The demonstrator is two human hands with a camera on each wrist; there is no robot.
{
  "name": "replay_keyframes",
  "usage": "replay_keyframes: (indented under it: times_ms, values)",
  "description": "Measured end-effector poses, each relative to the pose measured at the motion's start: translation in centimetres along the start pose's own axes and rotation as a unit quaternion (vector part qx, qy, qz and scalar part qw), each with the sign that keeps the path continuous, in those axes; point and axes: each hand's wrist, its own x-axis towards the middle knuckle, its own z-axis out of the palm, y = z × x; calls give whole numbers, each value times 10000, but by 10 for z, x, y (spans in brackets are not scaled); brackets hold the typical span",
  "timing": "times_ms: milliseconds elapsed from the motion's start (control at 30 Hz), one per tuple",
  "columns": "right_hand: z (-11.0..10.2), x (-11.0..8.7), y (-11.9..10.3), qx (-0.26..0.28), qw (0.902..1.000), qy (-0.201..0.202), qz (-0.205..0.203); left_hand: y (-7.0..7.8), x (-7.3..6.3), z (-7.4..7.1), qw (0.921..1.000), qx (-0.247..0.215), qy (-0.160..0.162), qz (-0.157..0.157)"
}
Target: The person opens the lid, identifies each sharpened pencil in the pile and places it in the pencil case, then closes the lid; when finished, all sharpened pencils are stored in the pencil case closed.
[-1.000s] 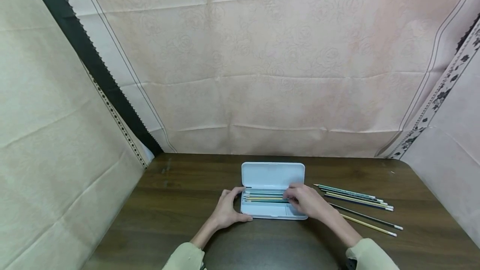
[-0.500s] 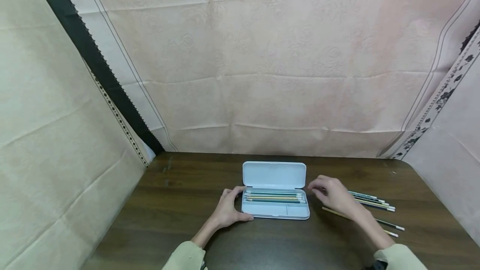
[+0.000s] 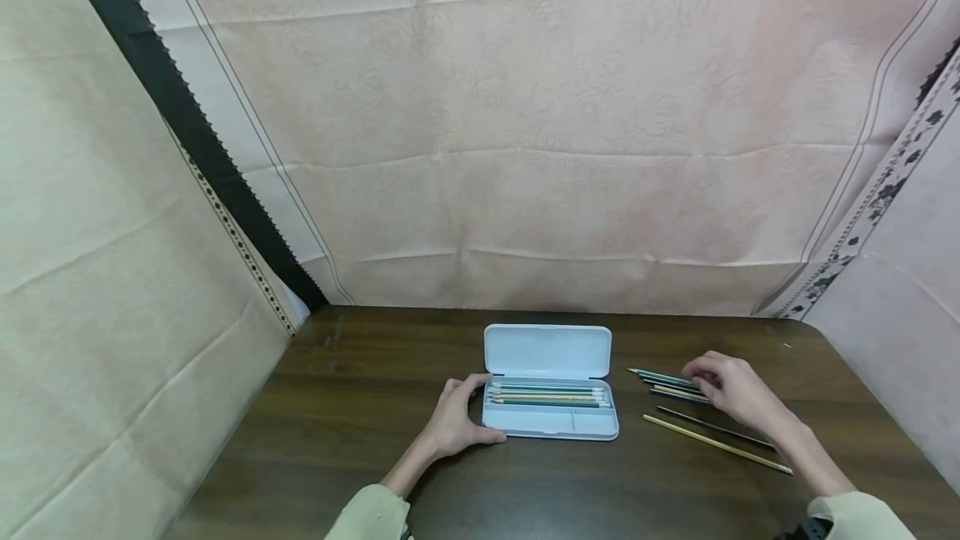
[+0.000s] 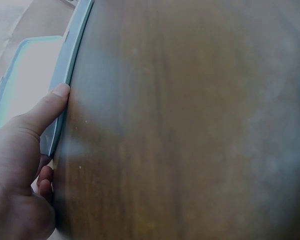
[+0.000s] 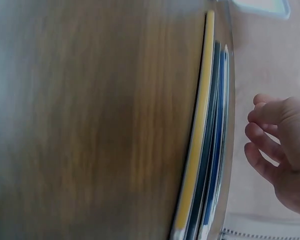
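A light blue pencil case [image 3: 528,420] lies on the table with its lid [image 3: 547,350] raised at the back. Several pencils [image 3: 546,395] lie side by side inside it. My left hand [image 3: 459,417] grips the case's left end; in the left wrist view the thumb [image 4: 49,107] presses the near edge. On the right, my right hand [image 3: 738,390] hovers over a bunch of green and dark pencils [image 3: 663,377], hiding their back ends. Its loosely bent fingers [image 5: 262,142] hold nothing. Nearer me lie a dark pencil [image 3: 708,422] and a yellow pencil [image 3: 712,442].
The brown wooden table [image 3: 570,494] carries the case and loose pencils. A pale cloth [image 3: 555,148] hangs behind the far edge, with more cloth [image 3: 120,315] along the left and right sides.
My right hand has left the inside of the case and moved right, to above the loose pencils. The pencils in the case now show fully. My left hand stays on the case.
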Motion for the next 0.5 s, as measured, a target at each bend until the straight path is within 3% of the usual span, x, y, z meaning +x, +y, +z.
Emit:
replay_keyframes:
  times_ms: [167,500]
  values:
    - [-9,-10,14,-226,9988,-261,340,1,0,-1,10000,15,10,16]
    - [-6,-21,31,-502,9979,-161,387,0,0,0,10000,48,19,31]
